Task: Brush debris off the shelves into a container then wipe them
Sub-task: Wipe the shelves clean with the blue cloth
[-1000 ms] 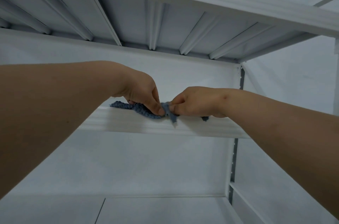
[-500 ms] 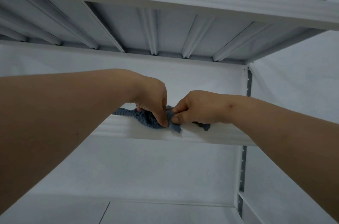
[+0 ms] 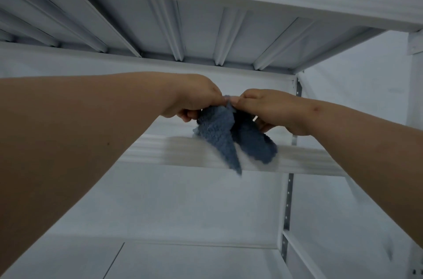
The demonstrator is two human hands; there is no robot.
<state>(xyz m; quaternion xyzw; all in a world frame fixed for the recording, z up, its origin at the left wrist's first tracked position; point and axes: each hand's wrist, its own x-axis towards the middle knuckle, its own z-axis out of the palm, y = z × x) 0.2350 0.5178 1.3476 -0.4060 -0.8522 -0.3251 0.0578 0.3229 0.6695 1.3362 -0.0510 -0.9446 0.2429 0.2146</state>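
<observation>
Both hands pinch the top edge of the blue cloth (image 3: 219, 134) at the same spot: left hand (image 3: 194, 101) and right hand (image 3: 270, 109) nearly knuckle to knuckle. The cloth hangs below them, long axis near vertical, its tip dangling past the front lip of the middle shelf (image 3: 160, 150). Shelf lies under and behind the hands, both about equally near. Likely next: spread the cloth flat onto it.

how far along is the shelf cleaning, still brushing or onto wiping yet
Onto the wiping stage, it seems: no brush or container is in view, so the brushing cannot be confirmed. In hand: the left hand and right hand both pinch the top edge of a blue cloth, which hangs in front of the middle shelf rather than lying flat on it. Left: laying the cloth down and wiping this shelf; whether the others are wiped cannot be told.
</observation>
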